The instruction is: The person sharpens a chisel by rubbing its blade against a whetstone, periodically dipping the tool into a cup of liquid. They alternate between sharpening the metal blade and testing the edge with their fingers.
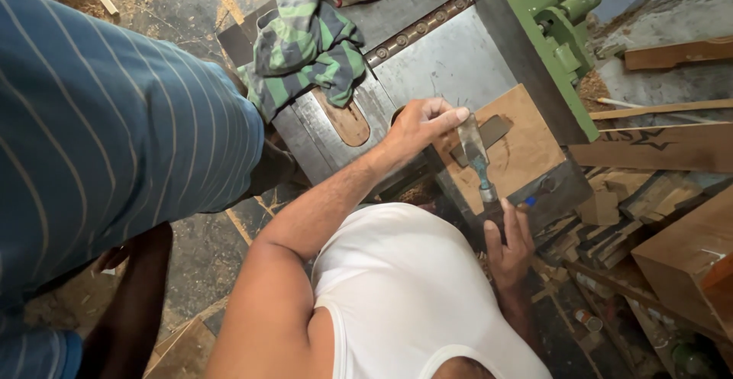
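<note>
The left arm reached from the near left, bare, bent at the elbow, with the forearm slanting far and to the right. The left hand (418, 129) lay knuckles up, its fingers curled and pinched shut, the thumb tucked under. The right hand (508, 245) sat nearer, just right of the body, fingers pointing far and wrapped in a closed grip. The right forearm ran almost straight back, mostly hidden.

Green machine arm (544, 51) beside board (510, 146)
</note>
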